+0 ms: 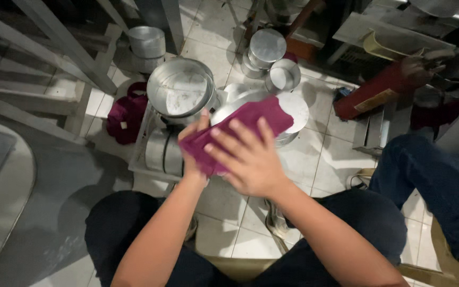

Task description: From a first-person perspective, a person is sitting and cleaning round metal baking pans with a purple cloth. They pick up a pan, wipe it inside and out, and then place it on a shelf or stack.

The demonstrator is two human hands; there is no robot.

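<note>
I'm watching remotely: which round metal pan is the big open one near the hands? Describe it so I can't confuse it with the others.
Start at the white tiled floor and the cluster of round metal pans left of centre. Just above the left hand, which grips a magenta cloth with the right hand, stands the large open pan. It is the widest, facing up with its scuffed inside showing, while the smaller pans beyond lie bottom-up.

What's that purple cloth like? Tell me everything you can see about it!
The purple cloth is a soft, magenta-coloured fabric, crumpled and stretched slantwise. The right hand lies spread flat over it, and the left hand grips its lower end from behind. It is pressed against a round, shiny metal piece, which it partly hides, held above the tiled floor.
</note>
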